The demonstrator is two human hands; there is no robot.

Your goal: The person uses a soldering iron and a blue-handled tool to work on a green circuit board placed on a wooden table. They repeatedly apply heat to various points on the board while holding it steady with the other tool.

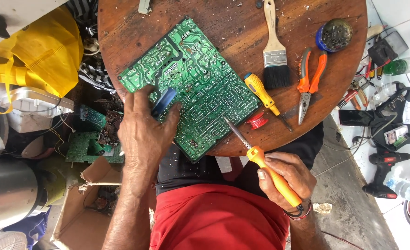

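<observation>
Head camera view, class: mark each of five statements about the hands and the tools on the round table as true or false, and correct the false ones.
1. The right hand holds an orange-handled soldering iron whose tip is at the green circuit board. True.
2. The left hand lies flat on bare wood. False: it rests on the board, gripping a dark blue tool.
3. The paintbrush lies on the board. False: it lies on the wooden table, right of the board.
4. Orange-handled pliers lie untouched, right of the brush. True.
5. The yellow-handled screwdriver is in the right hand. False: it lies on the table beside the board.
</observation>
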